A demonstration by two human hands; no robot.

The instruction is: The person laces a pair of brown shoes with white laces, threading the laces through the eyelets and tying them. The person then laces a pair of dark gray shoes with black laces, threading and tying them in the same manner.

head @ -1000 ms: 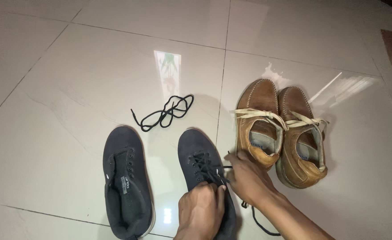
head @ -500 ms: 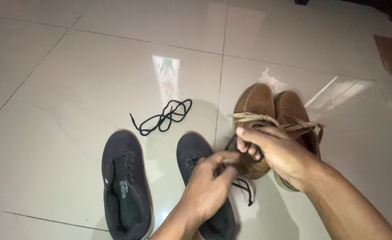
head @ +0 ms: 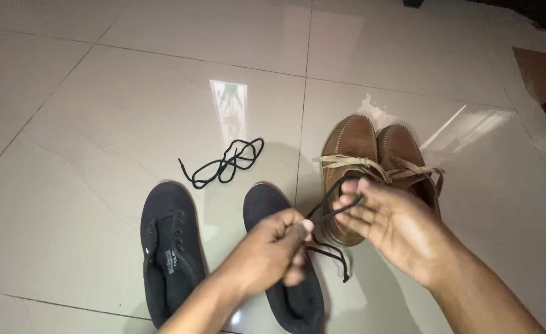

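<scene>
Here both hands are lifted above the right dark shoe, the left hand pinching a black lace and the right hand gripping its upper stretch; judging by this, unlacing is underway, and next calls for a steady pull

Two black shoes, one with empty eyelets and one partly covered by the hands, are seen on pale cream glossy floor tiles crossed by thin grey grout lines. A black lace is coiled beyond them. To the right of the black shoes, a tan brown pair with cream laces and pale stitching is shown. A black lace is stretched between the hands.
</scene>
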